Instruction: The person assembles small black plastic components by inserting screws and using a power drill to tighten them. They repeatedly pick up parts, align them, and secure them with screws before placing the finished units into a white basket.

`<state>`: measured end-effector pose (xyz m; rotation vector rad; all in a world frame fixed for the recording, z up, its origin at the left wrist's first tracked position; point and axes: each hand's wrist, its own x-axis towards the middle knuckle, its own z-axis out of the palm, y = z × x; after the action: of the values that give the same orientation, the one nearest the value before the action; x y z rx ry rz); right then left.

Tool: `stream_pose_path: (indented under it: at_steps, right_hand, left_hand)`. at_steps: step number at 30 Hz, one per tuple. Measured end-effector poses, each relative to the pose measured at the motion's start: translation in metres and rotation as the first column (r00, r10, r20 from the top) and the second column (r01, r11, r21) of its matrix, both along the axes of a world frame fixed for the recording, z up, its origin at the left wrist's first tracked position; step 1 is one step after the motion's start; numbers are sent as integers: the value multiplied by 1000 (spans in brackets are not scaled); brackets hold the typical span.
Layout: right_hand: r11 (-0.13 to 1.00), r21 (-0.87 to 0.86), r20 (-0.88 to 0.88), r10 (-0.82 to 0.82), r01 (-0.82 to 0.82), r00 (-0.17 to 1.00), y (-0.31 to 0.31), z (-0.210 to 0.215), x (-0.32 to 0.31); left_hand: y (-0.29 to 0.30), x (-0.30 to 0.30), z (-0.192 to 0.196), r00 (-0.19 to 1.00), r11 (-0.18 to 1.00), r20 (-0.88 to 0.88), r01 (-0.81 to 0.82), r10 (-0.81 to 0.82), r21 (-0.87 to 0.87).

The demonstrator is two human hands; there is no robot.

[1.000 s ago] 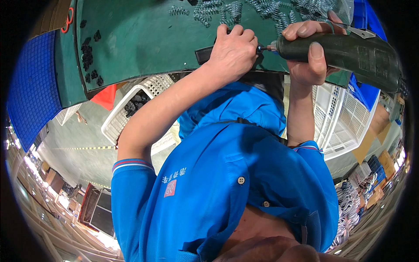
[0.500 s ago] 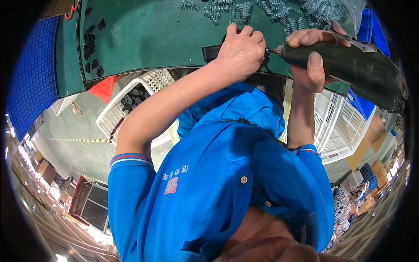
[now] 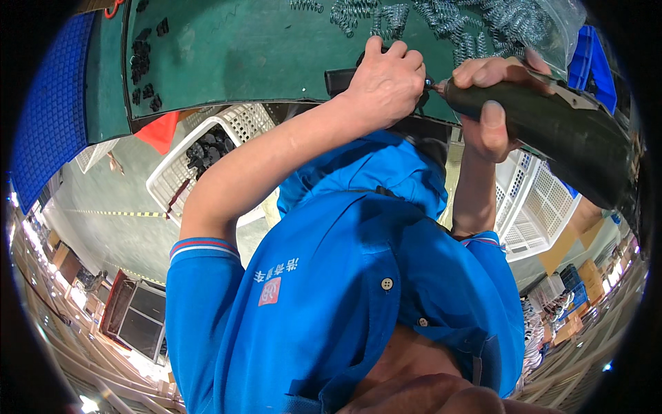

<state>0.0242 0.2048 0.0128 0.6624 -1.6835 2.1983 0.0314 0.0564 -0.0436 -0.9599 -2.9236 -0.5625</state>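
While the left hand point(image 3: 386, 86) pins a small black part point(image 3: 339, 79) at the mat point(image 3: 241, 55) edge near twelve o'clock, the right hand point(image 3: 493, 103) grips a heavy-looking, rigid dark driver point(image 3: 552, 131) at one o'clock, best held round its thick barrel, springs point(image 3: 483, 27) lying beyond.

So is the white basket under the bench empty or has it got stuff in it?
Not empty. The white basket holds a heap of small black parts at one end; the bench hides the rest.

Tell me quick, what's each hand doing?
Left hand: closed on a small black part at the green mat's edge.
Right hand: closed around a dark power driver.
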Motion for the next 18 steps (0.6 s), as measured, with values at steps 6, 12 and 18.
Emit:
stream_pose_path:
  at_steps: [6,12,18]
  right_hand:
    - [998,62,22,-34,33,999,-2,-2,-2]
    - [999,-24,-2,46,-46,999,-2,-10,2]
    - [1000,-2,-12,17,-17,1000,1,-5,-2]
  left_hand:
    - [0,0,1,1000,1000,-6,2,-2,-22]
    - [1,1,-1,1000,1000,-5,-2,2,-4]
    - [0,1,1,1000,1000,21,3,-3,-28]
